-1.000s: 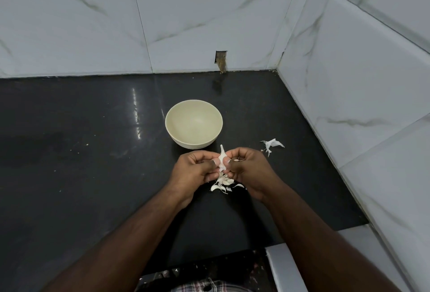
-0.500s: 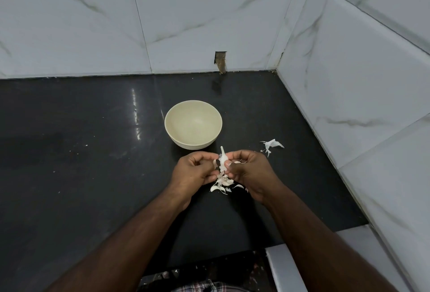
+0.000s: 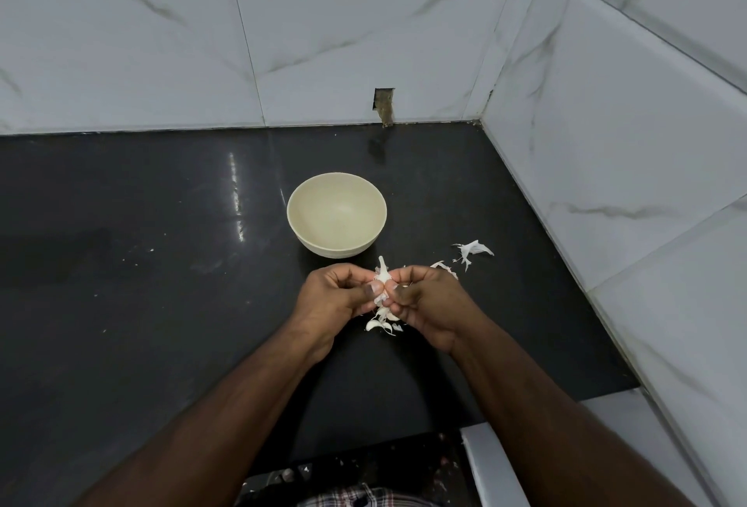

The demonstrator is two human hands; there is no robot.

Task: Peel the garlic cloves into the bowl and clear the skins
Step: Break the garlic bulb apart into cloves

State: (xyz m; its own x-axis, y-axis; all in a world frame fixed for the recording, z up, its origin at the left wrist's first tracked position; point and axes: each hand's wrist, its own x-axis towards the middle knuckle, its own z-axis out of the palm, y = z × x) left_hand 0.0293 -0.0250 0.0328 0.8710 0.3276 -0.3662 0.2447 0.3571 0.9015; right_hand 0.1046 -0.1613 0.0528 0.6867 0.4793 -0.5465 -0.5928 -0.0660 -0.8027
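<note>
Together, both hands (image 3: 388, 298) pinching garlic (image 3: 382, 278).

Garlic (image 3: 382, 277) mostly covered by the fingers of both hands, left (image 3: 334, 296) and right (image 3: 429, 301); too small to tell clove from skin. Pile of pieces (image 3: 380, 322) on the bench (image 3: 161, 264) partly hidden below the hands. Both forearms cut off at the bottom edge.

Black glossy counter (image 3: 141, 264) below grey-veined white wall tiles (image 3: 364, 34), with small rough hole (image 3: 383, 104) at back wall's base and checked cloth (image 3: 364, 498) at bottom edge.
</note>
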